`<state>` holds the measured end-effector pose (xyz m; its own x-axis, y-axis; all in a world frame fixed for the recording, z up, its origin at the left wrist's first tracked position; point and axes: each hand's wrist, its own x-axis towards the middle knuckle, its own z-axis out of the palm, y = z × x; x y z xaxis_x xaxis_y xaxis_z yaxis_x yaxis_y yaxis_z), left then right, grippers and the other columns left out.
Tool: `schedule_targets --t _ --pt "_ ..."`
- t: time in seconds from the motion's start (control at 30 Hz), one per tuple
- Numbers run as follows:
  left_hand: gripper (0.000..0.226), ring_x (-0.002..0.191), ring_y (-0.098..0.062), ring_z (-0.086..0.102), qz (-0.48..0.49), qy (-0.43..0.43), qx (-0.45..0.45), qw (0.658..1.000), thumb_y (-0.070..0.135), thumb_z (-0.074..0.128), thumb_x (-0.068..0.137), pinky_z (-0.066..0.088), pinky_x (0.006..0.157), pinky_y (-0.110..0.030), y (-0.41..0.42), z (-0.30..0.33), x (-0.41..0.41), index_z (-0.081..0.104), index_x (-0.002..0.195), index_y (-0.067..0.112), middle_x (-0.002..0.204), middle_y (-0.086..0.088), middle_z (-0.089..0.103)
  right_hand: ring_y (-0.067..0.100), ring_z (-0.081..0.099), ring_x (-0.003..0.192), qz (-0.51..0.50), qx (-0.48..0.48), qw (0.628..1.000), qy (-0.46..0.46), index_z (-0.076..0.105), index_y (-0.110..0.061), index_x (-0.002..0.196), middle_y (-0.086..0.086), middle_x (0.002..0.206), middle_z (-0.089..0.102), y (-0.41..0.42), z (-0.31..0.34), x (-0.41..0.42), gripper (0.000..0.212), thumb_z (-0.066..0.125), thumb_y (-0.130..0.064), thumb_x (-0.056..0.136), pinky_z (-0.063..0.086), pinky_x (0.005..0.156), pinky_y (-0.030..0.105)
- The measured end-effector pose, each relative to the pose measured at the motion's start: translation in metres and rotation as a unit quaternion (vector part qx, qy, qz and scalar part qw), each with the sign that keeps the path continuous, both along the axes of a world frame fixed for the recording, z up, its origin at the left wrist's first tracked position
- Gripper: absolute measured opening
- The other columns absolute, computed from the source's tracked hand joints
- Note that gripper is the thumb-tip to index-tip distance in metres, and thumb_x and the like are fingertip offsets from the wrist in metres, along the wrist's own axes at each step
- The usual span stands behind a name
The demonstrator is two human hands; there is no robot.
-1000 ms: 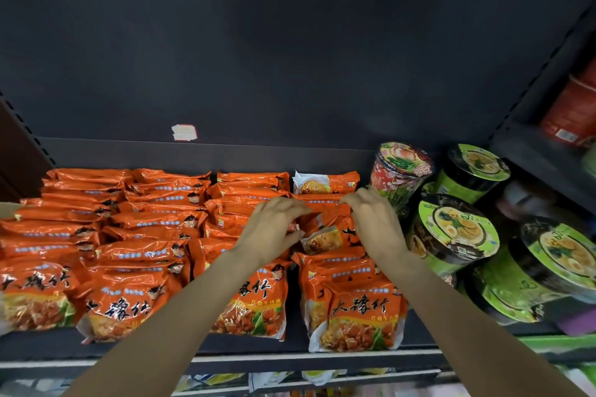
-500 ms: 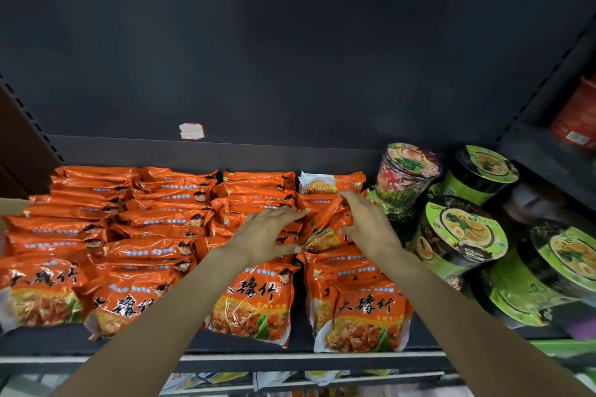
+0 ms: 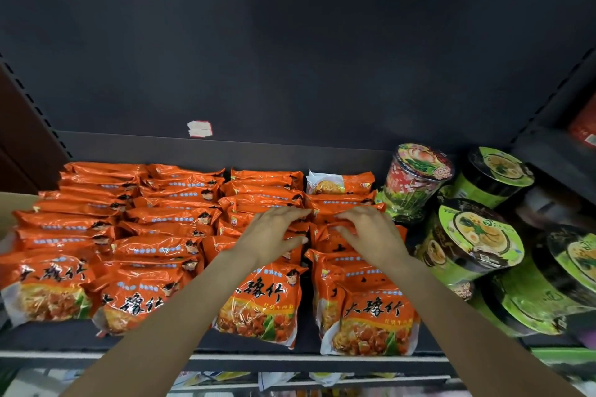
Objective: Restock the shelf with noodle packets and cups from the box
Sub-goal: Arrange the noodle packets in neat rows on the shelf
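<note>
My left hand (image 3: 274, 232) and right hand (image 3: 371, 235) lie palm-down, fingers spread and gripping nothing, on orange noodle packets (image 3: 335, 232) midway back on the dark shelf (image 3: 225, 345). More packets fill rows leftward; noodle cups (image 3: 477, 238) crowd the shelf's right end.

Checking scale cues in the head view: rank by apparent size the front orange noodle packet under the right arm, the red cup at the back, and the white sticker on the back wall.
1. Front orange noodle packet, nearest the camera, so inflated.
2. Red cup, farther back.
3. White sticker, clearly smallest.
</note>
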<state>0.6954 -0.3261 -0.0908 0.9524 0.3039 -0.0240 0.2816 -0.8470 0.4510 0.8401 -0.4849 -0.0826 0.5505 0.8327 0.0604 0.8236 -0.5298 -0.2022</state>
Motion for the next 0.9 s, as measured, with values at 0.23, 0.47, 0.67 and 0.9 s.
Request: schedule_targets --t 0.23,0.47,0.67,0.9 --pt "0.05 0.139 -0.013 0.023 0.005 -0.053 0.066 0.996 0.035 0.047 0.096 0.023 0.113 -0.036 -0.003 0.008 0.019 0.033 0.144 0.029 0.151 0.008 0.029 0.021 0.056 0.111 -0.052 0.032 0.996 0.064 0.059 -0.017 0.124 0.003 0.124 0.058 -0.001 -0.002 0.011 0.031 0.046 -0.022 0.097 0.048 0.093 0.038" --pt "0.059 0.146 -0.014 -0.001 -0.04 0.056 0.15 0.986 0.044 0.04 0.097 0.006 0.117 -0.037 -0.004 0.005 0.041 0.018 0.149 0.031 0.159 0.005 0.0 0.02 0.048 0.124 -0.058 0.003 0.998 0.02 0.044 -0.019 0.138 0.002 0.135 0.051 0.011 -0.005 0.023 0.04 0.04 -0.024 0.099 0.033 0.109 0.037" --pt "0.05 0.146 -0.015 -0.001 -0.058 0.082 0.149 0.984 0.048 0.041 0.095 0.001 0.117 -0.041 0.0 0.007 0.044 0.032 0.143 0.035 0.159 0.003 0.008 0.022 0.043 0.125 -0.096 0.035 0.995 -0.023 0.049 -0.016 0.135 0.004 0.135 0.048 0.017 -0.006 0.031 0.038 0.042 -0.023 0.099 0.034 0.108 0.035" --pt "0.041 0.144 -0.016 0.01 -0.123 0.073 0.14 0.98 0.049 0.044 0.094 0.007 0.116 -0.038 0.016 0.015 0.047 0.046 0.134 0.04 0.15 0.004 0.03 0.023 0.046 0.122 -0.103 0.076 0.992 0.001 0.049 -0.015 0.134 0.005 0.134 0.05 0.026 0.004 0.041 0.038 0.042 -0.009 0.097 0.04 0.102 0.034"
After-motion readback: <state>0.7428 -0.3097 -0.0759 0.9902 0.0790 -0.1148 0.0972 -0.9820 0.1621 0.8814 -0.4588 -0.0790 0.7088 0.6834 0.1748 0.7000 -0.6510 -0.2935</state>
